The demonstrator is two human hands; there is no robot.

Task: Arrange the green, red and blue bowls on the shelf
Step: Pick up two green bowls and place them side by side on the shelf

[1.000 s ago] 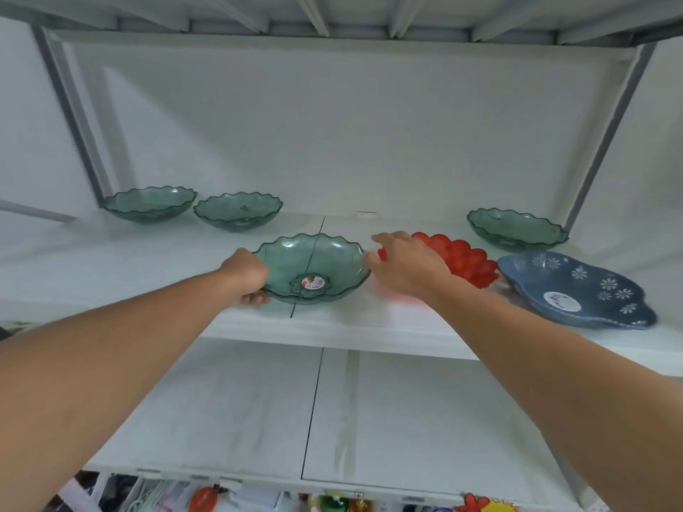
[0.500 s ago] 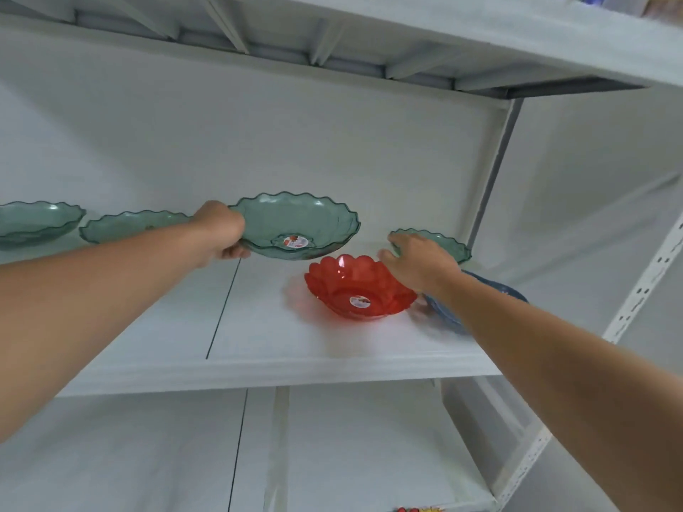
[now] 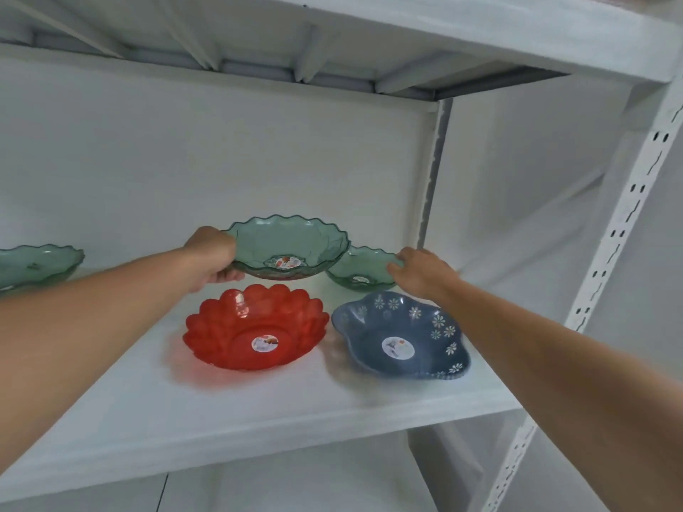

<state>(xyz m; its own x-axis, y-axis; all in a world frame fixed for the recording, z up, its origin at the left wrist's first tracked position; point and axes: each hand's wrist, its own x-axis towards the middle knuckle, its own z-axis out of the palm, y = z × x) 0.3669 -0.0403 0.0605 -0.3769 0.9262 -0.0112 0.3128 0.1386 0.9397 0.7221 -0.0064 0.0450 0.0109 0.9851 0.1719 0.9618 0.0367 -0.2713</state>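
White metal shelf [image 3: 258, 412] against a white wall, smooth and level. Left hand [image 3: 214, 258] pinches the scalloped rim of the raised green bowl [image 3: 292, 247], frame centre; right hand [image 3: 421, 269] rests open-fingered on the second green bowl [image 3: 360, 267] behind. Bowls look like thin, light, rigid, slick plastic; grip the rims

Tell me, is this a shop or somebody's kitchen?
Probably a shop or stockroom: white metal shelf with a slotted upright, and round stickers still on the red bowl and blue bowl.
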